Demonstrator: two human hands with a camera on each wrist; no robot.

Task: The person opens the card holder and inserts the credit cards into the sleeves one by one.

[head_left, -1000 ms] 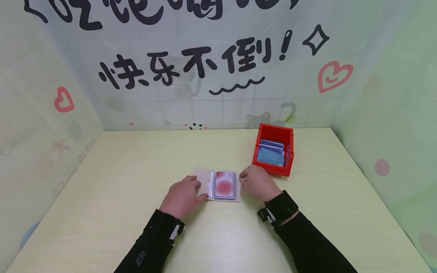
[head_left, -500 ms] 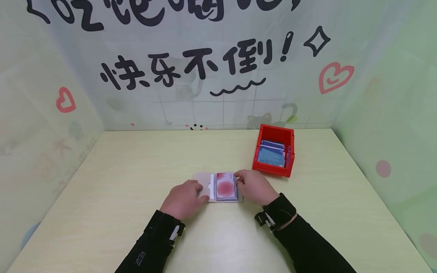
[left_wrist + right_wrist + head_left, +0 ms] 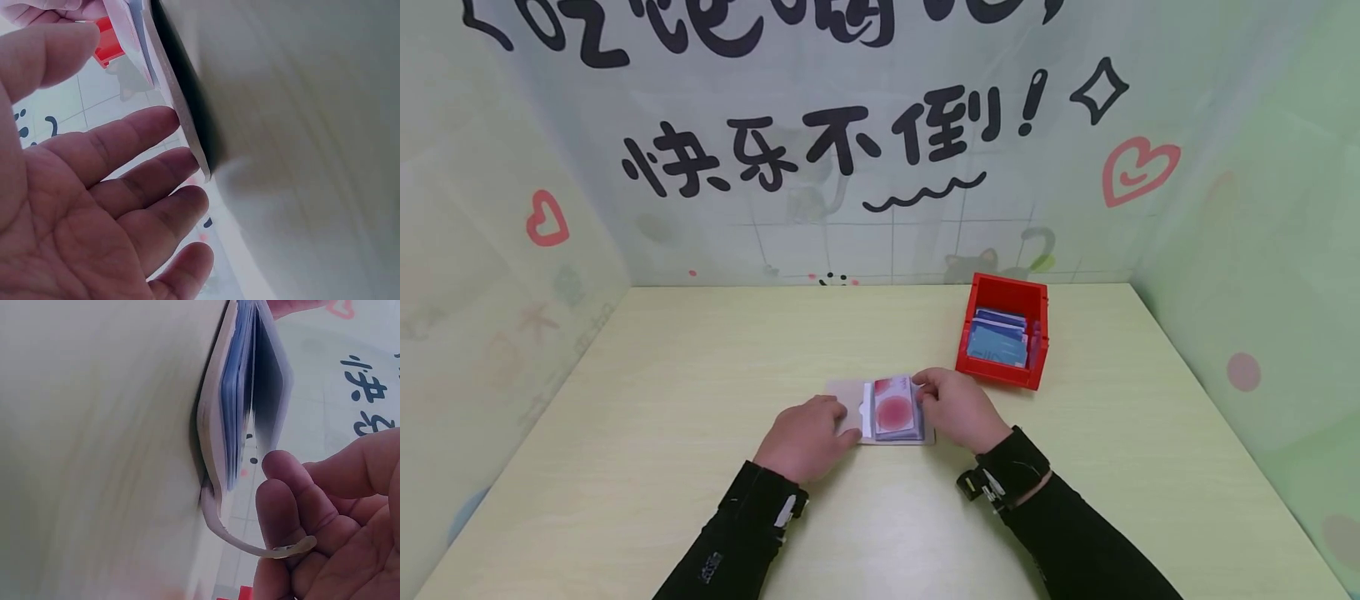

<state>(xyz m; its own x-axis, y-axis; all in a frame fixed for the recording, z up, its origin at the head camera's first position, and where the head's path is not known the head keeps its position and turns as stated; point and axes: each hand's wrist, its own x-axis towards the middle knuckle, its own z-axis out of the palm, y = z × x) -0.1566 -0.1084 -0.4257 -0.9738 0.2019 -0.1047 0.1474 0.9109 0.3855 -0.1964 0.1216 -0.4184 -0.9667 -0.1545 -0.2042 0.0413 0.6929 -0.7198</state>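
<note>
A small card holder with a pale pink cover [image 3: 844,398] lies open on the table. On its right side, clear sleeves show a card with a pink circle [image 3: 893,412]. My left hand [image 3: 803,437] touches the cover's left part; in the left wrist view its extended fingers meet the cover's edge [image 3: 181,119]. At the upper right corner my right hand [image 3: 961,410] pinches the top sleeve [image 3: 279,394], which stands raised from the stack of sleeves [image 3: 234,406] beneath. A strap [image 3: 240,545] curves out from the cover beside the right fingers.
Behind my right hand stands a red box [image 3: 1038,358] with blue and purple cards [image 3: 997,340] inside. The pale wooden table [image 3: 737,333] meets printed cloth walls [image 3: 880,242] at the back and sides.
My right hand has moved left from the cover's right edge onto the sleeves. The top sleeve with the pink card now tilts up slightly. The left hand stays almost still.
</note>
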